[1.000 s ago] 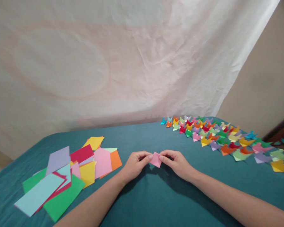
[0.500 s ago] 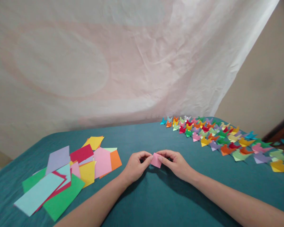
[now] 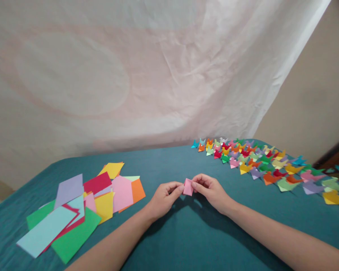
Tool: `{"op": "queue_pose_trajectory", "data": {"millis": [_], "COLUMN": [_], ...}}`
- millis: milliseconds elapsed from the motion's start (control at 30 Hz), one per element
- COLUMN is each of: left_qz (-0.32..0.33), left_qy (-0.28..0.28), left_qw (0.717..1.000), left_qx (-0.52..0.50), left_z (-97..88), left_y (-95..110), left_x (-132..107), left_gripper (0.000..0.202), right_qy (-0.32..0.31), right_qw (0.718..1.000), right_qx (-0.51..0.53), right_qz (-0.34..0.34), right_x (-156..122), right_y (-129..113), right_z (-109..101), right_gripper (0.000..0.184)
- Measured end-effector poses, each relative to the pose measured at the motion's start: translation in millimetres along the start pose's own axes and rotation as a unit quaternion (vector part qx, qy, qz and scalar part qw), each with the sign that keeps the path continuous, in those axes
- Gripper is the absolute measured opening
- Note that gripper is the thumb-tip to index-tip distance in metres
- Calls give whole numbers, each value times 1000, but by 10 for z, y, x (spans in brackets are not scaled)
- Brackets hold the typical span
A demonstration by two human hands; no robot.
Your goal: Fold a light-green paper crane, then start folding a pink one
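A small folded piece of pink paper [image 3: 188,187] is held above the table between my two hands, with a crease running down its face. My left hand [image 3: 165,198] pinches its left edge between thumb and index finger. On the other side, my right hand [image 3: 210,191] grips the right edge, thumb in front and the fingers curled behind. The fingertips partly cover both edges of the paper.
Loose coloured paper sheets lie overlapping on the left, among them a green sheet [image 3: 77,235] and a pink sheet [image 3: 122,194]. Rows of small folded paper birds [image 3: 267,160] stand at right on the teal tablecloth [image 3: 169,244]. Behind hangs a pale cloth [image 3: 147,75].
The pink paper has been raised slightly and turned, so it looks narrower and shows a crease. My right hand has shifted up a little; my left hand has barely moved.
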State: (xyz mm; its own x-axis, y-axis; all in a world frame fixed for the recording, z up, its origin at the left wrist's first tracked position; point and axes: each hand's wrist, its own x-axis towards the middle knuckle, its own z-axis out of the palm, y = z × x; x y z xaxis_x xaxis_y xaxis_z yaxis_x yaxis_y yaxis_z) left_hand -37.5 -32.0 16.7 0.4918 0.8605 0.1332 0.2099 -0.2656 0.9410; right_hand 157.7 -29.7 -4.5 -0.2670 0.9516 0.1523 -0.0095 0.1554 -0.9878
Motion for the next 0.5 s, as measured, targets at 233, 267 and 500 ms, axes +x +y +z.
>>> {"op": "queue_pose_trajectory", "data": {"millis": [233,267,500], "left_qz": [-37,-41,-73], "left_qy": [-44,-40,-31], "left_qw": [991,990,985], "left_qx": [-118,-130,-151], "left_z": [49,56,37], "left_y": [-9,-20,-50], "left_x": [-4,-1,3], "left_gripper": [39,40,39], "right_qy": [-4,-7,-16], "right_qw": [1000,1000,999], "right_qx": [24,27,47], "right_qz": [11,12,7], "right_x": [-2,-3,-13], "right_y": [8,7,-10], "right_z": [5,2,7], "right_gripper": [34,33,31]}}
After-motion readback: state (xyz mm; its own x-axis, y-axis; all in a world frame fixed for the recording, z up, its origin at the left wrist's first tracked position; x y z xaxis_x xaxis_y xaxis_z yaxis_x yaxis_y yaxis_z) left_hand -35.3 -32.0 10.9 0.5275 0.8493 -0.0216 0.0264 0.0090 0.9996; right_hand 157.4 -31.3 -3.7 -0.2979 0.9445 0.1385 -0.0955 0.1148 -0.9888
